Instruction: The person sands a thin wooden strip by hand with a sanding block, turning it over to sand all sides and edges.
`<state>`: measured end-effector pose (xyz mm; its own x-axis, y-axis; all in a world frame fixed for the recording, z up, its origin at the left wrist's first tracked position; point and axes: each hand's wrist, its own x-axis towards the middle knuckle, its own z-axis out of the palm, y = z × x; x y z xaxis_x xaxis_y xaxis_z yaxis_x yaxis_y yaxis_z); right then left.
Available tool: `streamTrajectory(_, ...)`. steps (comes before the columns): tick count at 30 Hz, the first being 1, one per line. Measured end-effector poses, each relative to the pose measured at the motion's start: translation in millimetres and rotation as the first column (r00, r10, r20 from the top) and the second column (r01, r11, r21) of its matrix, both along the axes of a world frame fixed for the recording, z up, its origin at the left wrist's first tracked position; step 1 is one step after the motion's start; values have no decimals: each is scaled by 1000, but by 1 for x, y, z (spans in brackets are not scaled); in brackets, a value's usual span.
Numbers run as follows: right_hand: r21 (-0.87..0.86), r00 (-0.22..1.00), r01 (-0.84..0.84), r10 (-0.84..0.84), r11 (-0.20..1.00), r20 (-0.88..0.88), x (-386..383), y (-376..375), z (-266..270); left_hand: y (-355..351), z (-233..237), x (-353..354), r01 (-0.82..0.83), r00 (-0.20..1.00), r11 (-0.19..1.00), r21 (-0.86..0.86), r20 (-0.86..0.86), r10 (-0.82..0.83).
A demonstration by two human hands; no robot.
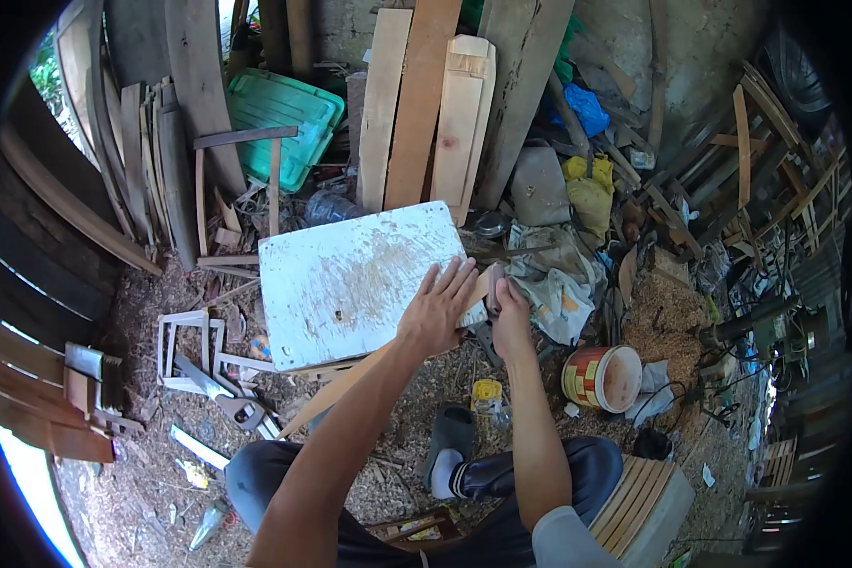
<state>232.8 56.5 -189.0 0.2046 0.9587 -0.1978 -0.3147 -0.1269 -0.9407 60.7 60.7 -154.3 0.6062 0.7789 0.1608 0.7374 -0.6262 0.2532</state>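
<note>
A long thin wooden strip (339, 386) runs slantwise over the near right corner of a worn white board (350, 275). My left hand (435, 310) lies on the strip near its far end, fingers stretched forward and slightly apart. At the strip's far end, my right hand (511, 317) is closed round a small dark block (494, 289), which touches the strip's end. The underside of the block is hidden.
A handsaw (232, 402) and a pale wooden frame (189, 346) lie on the littered ground at left. A paint bucket (601, 379) stands at right. Planks (412, 114) and a green lid (284, 123) lean behind the board.
</note>
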Motion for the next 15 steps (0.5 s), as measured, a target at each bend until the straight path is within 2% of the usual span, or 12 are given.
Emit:
streamTrajectory(2,42,999,-6,7,999,-36,2,11,-8,1,-1,-1,-2,1000,1000,2,15,2)
streamTrajectory(9,10,999,30,-29,1000,-36,0,4,-4,-1,-1,0,-9,999,999,43,33,7)
streamTrajectory(12,61,991,-24,31,998,-133,-2,12,3,-1,1,-1,-6,1000,1000,15,21,6)
streamTrajectory(14,-135,964,-13,-24,991,-266,-13,9,26,-2,-3,-1,-1,999,1000,21,37,0)
streamTrajectory(15,-131,964,-12,-23,991,-265,-13,8,25,-1,-2,-1,-1,999,999,33,54,-1)
